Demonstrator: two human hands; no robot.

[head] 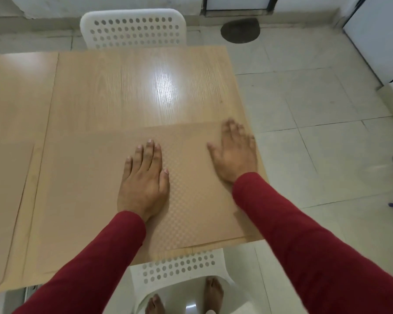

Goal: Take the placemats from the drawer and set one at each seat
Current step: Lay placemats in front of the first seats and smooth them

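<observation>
Both hands pressing a placemat flat at the near seat

The left hand (143, 180) is lying open, palm down, near the middle of the placemat (191, 189), and the right hand (234, 152), blurred, is resting open and flat toward the mat's 2 o'clock corner, gripping nothing; the mat is sitting at the 5 o'clock part of the table (123, 91), in front of the near chair (179, 266), with its right edge running almost flush with the table's right edge, so a sideways sweep toward 3 o'clock is likely to be pushing it over the lip. It is looking thin, tan, close to the wood's colour, with a fine checkered weave, and is appearing to lie flat. The far chair (132, 30) at 12 o'clock is showing no mat before it
</observation>
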